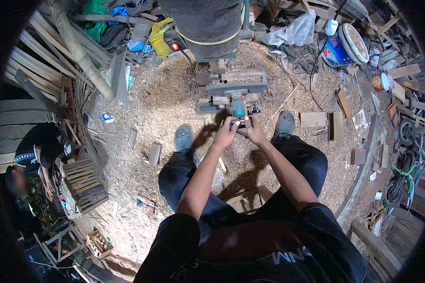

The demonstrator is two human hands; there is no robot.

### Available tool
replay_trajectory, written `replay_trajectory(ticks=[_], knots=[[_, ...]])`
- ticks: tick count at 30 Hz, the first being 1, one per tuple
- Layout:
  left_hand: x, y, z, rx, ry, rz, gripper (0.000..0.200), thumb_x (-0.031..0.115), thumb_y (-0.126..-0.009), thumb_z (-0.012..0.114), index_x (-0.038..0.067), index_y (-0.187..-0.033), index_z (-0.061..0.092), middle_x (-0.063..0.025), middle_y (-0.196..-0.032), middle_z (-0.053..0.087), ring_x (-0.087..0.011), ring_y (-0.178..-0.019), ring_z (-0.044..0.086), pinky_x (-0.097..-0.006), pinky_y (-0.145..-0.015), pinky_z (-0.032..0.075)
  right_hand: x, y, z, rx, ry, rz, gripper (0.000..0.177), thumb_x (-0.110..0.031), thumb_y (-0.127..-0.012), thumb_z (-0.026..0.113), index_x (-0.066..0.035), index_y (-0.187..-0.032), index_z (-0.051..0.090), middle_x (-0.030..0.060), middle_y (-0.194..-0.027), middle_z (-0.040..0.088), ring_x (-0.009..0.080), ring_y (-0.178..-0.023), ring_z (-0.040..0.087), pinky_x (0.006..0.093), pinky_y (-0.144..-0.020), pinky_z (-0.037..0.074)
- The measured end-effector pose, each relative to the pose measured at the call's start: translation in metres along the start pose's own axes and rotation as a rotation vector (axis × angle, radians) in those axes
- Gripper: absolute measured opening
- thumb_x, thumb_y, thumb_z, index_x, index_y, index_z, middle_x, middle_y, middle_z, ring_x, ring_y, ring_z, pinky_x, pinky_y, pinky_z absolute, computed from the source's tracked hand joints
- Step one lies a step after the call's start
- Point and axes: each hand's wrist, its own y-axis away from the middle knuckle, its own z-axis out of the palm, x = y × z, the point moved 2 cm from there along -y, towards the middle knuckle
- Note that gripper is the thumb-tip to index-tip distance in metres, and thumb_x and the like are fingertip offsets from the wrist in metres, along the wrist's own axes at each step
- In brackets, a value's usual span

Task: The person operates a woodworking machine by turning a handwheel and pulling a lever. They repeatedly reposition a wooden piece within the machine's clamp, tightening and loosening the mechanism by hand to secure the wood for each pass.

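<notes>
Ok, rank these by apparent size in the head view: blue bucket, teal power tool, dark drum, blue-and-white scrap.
1. Dark drum, even cropped
2. Blue bucket
3. Teal power tool
4. Blue-and-white scrap

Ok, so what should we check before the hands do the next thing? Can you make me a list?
1. Left hand and right hand both on the dark piece by the teal tool: ok.
2. Gloves on: not ok, both hands are bare.
3. Left shoe and right shoe planted apart, out to the sides of the tool: ok.
4. Floor tidy: not ok, shavings and wood offcuts lie about, like this block.
5. Tool switched off: cannot tell.
</notes>
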Motion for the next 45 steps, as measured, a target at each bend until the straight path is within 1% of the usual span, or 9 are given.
replay_trajectory(ticks=[8,9,12,13,17,25,34,38,45], knots=[[-0.012,-0.002,0.01,0.064,0.079,-0.194,0.042,0.043,-0.099,0.04,0.006,-0.119,0.048,-0.0269,-0.112,0.052,-0.0411,-0.109,0.05,-0.0443,-0.097,0.038,0.028,-0.004,0.006,-0.075,-0.417,0.261,0.061,-0.051,-0.099,0.03,0.002,-0.113,0.057,0.0133,-0.099,0.062,0.0189,-0.082,0.057,0.0313,-0.073,0.047],[-0.013,-0.003,0.011,0.079,0.077,-0.167,0.043,0.044,-0.099,0.039,0.006,-0.119,0.048,-0.0274,-0.113,0.051,-0.0424,-0.11,0.049,-0.0452,-0.097,0.037,0.018,-0.002,0.002,-0.057,-0.405,0.358,0.057,-0.042,-0.099,0.029,0.004,-0.111,0.061,0.0143,-0.091,0.065,0.0265,-0.074,0.059,0.0398,-0.074,0.048],[-0.014,-0.005,0.013,0.075,0.045,-0.187,0.043,0.044,-0.099,0.039,0.006,-0.119,0.047,-0.0279,-0.114,0.051,-0.0436,-0.112,0.048,-0.0464,-0.098,0.037,0.039,-0.03,-0.005,0.338,-0.04,0.235,0.058,-0.041,-0.099,0.03,0.006,-0.11,0.061,0.0218,-0.093,0.066,0.0319,-0.081,0.064,0.0432,-0.078,0.048],[-0.015,-0.006,0.014,0.07,0.057,-0.185,0.043,0.044,-0.099,0.039,0.006,-0.119,0.047,-0.0283,-0.114,0.05,-0.0441,-0.112,0.047,-0.0467,-0.098,0.036,0.017,-0.013,-0.025,0.31,-0.212,0.279,0.061,-0.043,-0.098,0.031,0.009,-0.114,0.058,0.0292,-0.1,0.065,0.0371,-0.094,0.065,0.0453,-0.085,0.047],[-0.02,-0.008,0.014,0.05,0.085,-0.183,0.044,0.046,-0.099,0.039,0.008,-0.12,0.045,-0.0299,-0.115,0.049,-0.0462,-0.114,0.045,-0.0476,-0.099,0.035,0.074,-0.032,-0.007,0.318,-0.215,0.532,0.064,-0.051,-0.099,0.031,0.007,-0.108,0.057,0.017,-0.085,0.061,0.0223,-0.077,0.06,0.0392,-0.068,0.048],[-0.003,-0.004,0.012,0.016,0.128,-0.343,0.048,0.049,-0.098,0.038,0.009,-0.124,0.042,-0.0305,-0.122,0.046,-0.0466,-0.118,0.043,-0.0471,-0.101,0.034,0.104,-0.038,0.026,-0.017,-0.641,0.458,0.061,-0.048,-0.1,0.029,0.004,-0.106,0.059,0.0119,-0.076,0.065,0.0229,-0.058,0.058,0.0376,-0.054,0.048],[-0.005,-0.005,0.013,0.047,0.104,-0.212,0.047,0.048,-0.099,0.037,0.007,-0.122,0.036,-0.0243,-0.114,0.051,-0.0402,-0.11,0.051,-0.0432,-0.097,0.038,0.272,-0.049,0.083,-0.003,0.079,0.463,0.054,-0.044,-0.088,0.054,0.007,-0.102,0.065,0.0253,-0.093,0.066,0.0339,-0.082,0.066,0.0414,-0.07,0.052],[-0.019,-0.006,0.018,0.021,0.021,-0.173,0.053,0.052,-0.1,0.03,0.006,-0.126,0.032,-0.0218,-0.112,0.048,-0.0344,-0.112,0.05,-0.0402,-0.1,0.035,0.202,-0.039,0.103,0.032,-0.479,0.63,0.06,-0.049,-0.085,0.057,0.006,-0.104,0.066,0.0283,-0.099,0.066,0.035,-0.091,0.067,0.0426,-0.074,0.052],[-0.001,-0.003,0.011,-0.005,0.07,-0.214,0.048,0.046,-0.101,0.032,0.004,-0.125,0.034,-0.0218,-0.121,0.043,-0.0333,-0.121,0.042,-0.0398,-0.103,0.033,0.193,-0.041,0.085,0.13,-0.084,0.607,0.061,-0.051,-0.083,0.058,0.006,-0.101,0.067,0.0283,-0.097,0.066,0.036,-0.091,0.067,0.0434,-0.075,0.052]])
